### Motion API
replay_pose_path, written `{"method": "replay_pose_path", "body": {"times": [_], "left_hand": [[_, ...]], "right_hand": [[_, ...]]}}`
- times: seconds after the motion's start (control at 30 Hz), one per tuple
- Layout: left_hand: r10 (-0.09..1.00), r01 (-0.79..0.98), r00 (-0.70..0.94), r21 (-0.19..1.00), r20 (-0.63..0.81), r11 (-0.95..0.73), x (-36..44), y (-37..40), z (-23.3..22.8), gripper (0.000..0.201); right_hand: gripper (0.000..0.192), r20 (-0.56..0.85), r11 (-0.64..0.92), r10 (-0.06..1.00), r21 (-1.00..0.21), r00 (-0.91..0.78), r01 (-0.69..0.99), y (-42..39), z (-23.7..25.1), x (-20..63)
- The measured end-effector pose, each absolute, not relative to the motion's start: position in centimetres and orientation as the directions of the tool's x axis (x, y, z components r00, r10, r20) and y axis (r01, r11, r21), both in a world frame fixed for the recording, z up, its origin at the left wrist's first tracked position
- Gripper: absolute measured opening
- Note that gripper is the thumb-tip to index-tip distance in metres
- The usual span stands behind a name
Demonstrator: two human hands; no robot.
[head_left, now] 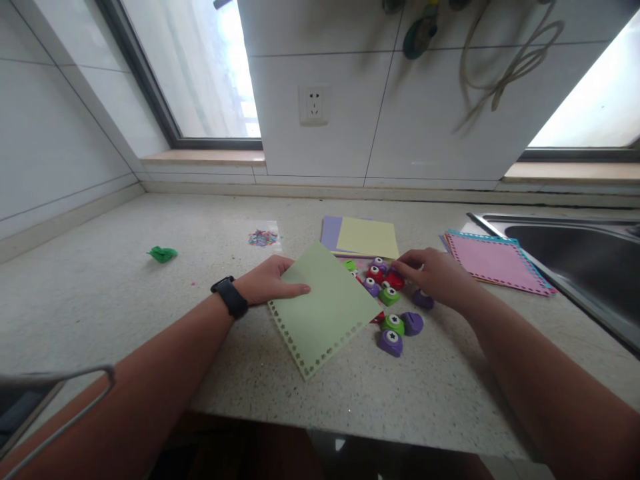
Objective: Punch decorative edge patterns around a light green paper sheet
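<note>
My left hand (267,281) grips a light green paper sheet (325,308) by its left corner; the sheet has punched holes along two edges and lies tilted over the counter. A black watch sits on that wrist. My right hand (434,275) reaches into a cluster of small craft punches (389,293) in red, green and purple, its fingertips touching a red punch (395,280). Whether the fingers have closed on it I cannot tell. More punches (395,332) lie nearer to me.
A stack of purple and yellow paper (363,237) lies behind the punches. Pink and blue punched sheets (497,261) lie beside a steel sink (575,257) at right. Paper confetti (263,237) and a green scrap (163,253) sit at left. A wall socket (314,105) is behind.
</note>
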State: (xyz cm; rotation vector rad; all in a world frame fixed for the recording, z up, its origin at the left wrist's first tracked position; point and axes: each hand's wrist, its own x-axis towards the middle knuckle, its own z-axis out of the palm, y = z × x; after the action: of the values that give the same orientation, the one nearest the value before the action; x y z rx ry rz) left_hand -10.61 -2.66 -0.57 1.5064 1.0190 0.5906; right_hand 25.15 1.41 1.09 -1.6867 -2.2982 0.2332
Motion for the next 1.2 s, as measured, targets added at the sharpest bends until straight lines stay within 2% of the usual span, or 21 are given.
{"method": "replay_pose_path", "body": {"times": [0.63,0.83,1.03,1.2], "left_hand": [[0.863,0.230,0.478,0.971,-0.163,0.056,-10.6,-2.5,-0.9,0.035],[0.861,0.213,0.486,0.976,-0.151,0.051,-10.7,-2.4,-1.0,0.036],[0.871,0.190,0.468,0.980,-0.150,0.066,-10.7,-2.4,-1.1,0.035],[0.863,0.174,0.480,0.981,-0.158,0.083,-10.6,-2.5,-0.9,0.036]], "right_hand": [[0.015,0.230,0.314,0.945,-0.427,-0.234,0.848,1.7,1.1,25.8],[0.017,0.244,0.333,0.938,-0.436,-0.246,0.836,2.0,0.8,25.9],[0.024,0.322,0.392,0.910,-0.461,-0.261,0.796,0.9,1.3,25.2],[0.028,0.407,0.539,0.835,-0.465,-0.372,0.702,-1.2,2.0,22.9]]}}
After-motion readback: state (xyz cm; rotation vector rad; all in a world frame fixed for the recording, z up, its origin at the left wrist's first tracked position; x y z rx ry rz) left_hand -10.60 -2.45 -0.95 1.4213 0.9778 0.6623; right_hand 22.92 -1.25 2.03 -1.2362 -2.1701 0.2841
